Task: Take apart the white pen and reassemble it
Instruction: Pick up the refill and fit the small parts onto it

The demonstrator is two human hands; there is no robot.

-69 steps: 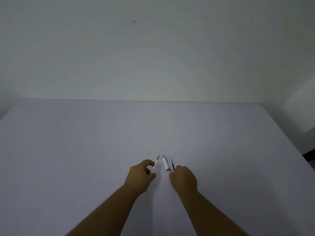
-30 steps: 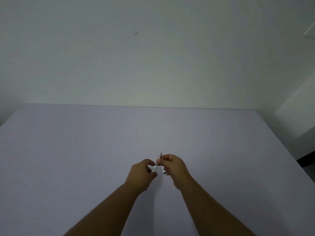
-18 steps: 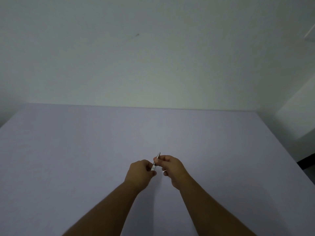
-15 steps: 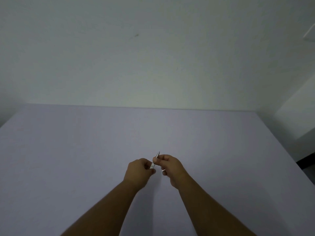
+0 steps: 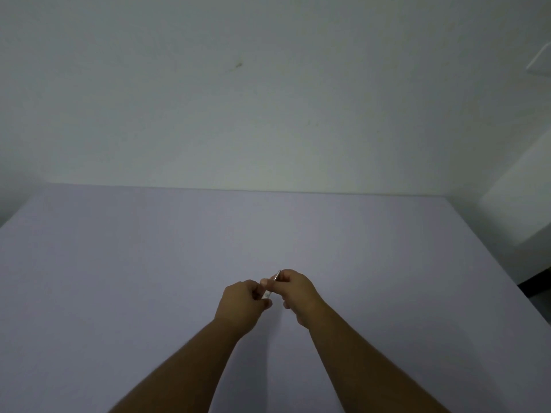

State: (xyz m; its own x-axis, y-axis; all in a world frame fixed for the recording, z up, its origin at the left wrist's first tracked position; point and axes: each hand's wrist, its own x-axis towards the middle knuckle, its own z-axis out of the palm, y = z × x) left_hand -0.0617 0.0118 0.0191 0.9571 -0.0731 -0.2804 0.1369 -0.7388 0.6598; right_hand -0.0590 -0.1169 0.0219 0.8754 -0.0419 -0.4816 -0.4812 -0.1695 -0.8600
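Note:
The white pen (image 5: 267,293) is held between both hands above the pale lilac table (image 5: 149,263). Only a short white stretch and its thin pointed tip (image 5: 278,273) show; the rest is hidden by fingers. My left hand (image 5: 240,305) is closed around the lower white part. My right hand (image 5: 298,290) pinches the upper end near the tip, thumb and forefinger pressed together. The hands almost touch. Whether the pen's parts are joined or apart under the fingers cannot be seen.
The table's far edge meets a plain white wall (image 5: 268,99). Its right edge (image 5: 507,272) drops to a dark floor strip (image 5: 533,287).
Earlier my right hand held a separate white piece apart from the left hand's piece. The hands came together, and the right hand now grips the same pen end as the left.

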